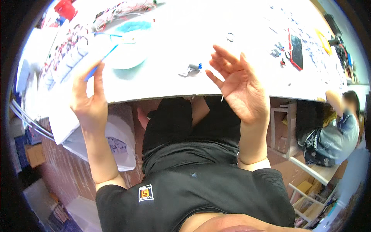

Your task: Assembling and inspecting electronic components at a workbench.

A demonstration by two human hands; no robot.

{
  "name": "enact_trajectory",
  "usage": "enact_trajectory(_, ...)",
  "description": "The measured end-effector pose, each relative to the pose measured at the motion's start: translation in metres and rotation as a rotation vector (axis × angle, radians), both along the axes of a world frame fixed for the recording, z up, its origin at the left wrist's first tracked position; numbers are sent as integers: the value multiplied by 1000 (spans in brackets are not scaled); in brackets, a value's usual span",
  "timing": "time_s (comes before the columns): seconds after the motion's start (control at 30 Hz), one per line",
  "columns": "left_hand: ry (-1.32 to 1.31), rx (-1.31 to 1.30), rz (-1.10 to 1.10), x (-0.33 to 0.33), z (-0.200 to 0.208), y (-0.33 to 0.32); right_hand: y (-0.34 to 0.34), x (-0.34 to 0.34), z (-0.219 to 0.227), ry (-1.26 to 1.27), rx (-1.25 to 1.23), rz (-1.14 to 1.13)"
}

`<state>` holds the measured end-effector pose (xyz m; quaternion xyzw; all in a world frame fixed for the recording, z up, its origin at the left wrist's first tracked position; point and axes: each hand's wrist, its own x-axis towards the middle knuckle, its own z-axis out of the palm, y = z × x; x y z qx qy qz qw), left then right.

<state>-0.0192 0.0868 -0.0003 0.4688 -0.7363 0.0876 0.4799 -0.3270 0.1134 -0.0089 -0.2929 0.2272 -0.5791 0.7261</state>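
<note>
My left hand (91,98) is raised at the left, over the table's front edge. Its thumb and fingers are closed on a slim blue stick-like tool (110,53), which slants up toward a pale round dish (131,63). Glare hides much of what the dish holds. My right hand (244,87) is held up at the right, palm showing and fingers apart, with nothing plainly in it. Just left of its fingertips, a small grey and white part with a blue end (191,69) lies on the table. A small dark-rimmed ring (230,37) lies farther back.
A red-edged phone (295,50) and small loose parts (277,51) lie at the right. Bundled wires (119,13) and strung pieces (69,48) occupy the far left, near a red container (65,9). Below hangs a white bag (121,143). Another person (336,131) sits at the right.
</note>
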Motion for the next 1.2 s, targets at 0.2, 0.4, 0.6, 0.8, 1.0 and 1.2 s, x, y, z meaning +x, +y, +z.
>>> enact_trajectory(0.2,438,31,-79,-2,22,-9,9,-7,-4,-579,216,233)
enact_trajectory(0.4,548,58,-267,-15,28,1,12,-8,-17,-285,45,76)
enact_trajectory(0.6,360,85,-454,-63,25,6,2,-5,-20,973,-324,-420)
enact_trajectory(0.8,243,98,-451,-82,17,2,-14,7,-34,1362,-746,-704)
enact_trajectory(1.0,165,76,-456,-86,15,-4,-15,14,-44,1410,-735,-583)
enact_trajectory(1.2,161,134,-439,-91,13,-7,-15,15,-46,1380,-728,-586)
